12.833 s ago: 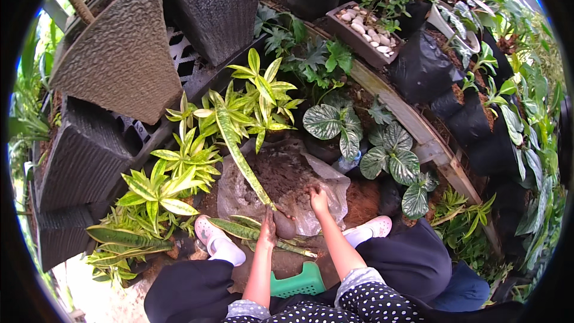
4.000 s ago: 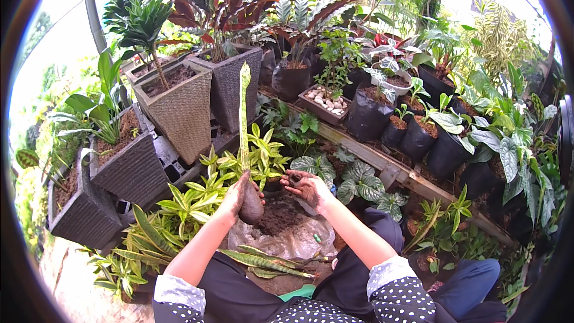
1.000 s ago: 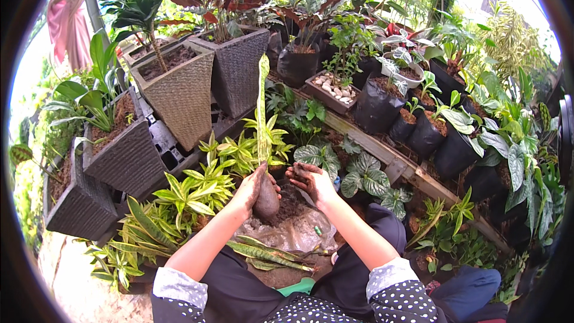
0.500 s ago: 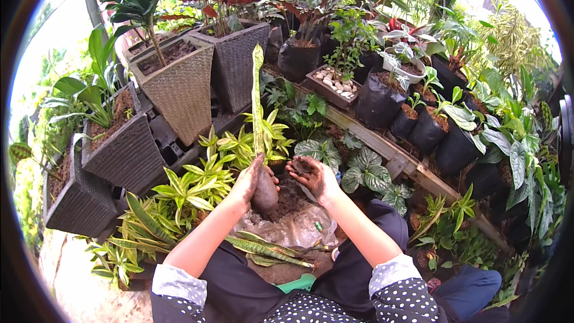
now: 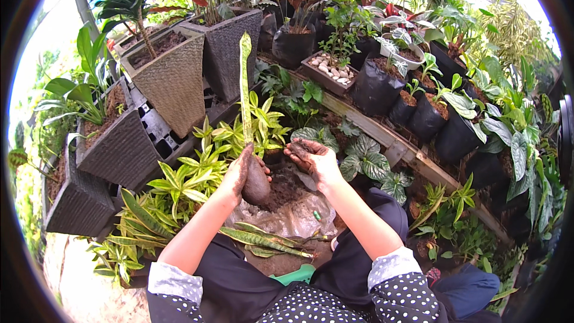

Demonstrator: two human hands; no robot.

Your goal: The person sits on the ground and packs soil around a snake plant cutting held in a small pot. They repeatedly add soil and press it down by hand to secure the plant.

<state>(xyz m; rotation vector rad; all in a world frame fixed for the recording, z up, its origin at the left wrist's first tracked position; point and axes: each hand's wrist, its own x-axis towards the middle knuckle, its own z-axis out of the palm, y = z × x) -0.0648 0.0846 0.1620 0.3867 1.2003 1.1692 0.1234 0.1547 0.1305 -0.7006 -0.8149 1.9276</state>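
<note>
- Long variegated leaf (image 5: 246,93): upright, base at top of brown rounded bulb-like lump (image 5: 257,188), above the soil (image 5: 286,194).
- L hand (image 5: 239,174): fingers closed round the lump, gripping it nr leaf base.
- R hand (image 5: 315,160): just beside, apart from lump; fingers half-curled, dark w/ dirt. Can't tell if they grip a clump.
- Below: soil pile on clear plastic sheet (image 5: 302,221), small green bit (image 5: 317,215) on sheet's R side.
- Nearer body: loose variegated leaves (image 5: 263,240) on ground, then green stool (image 5: 296,275), partly hidden.
- L side: yellow-green plants (image 5: 194,188), tall textured pots (image 5: 170,87) behind.
- R side: black grow bags (image 5: 376,90) w/ plants.
</note>
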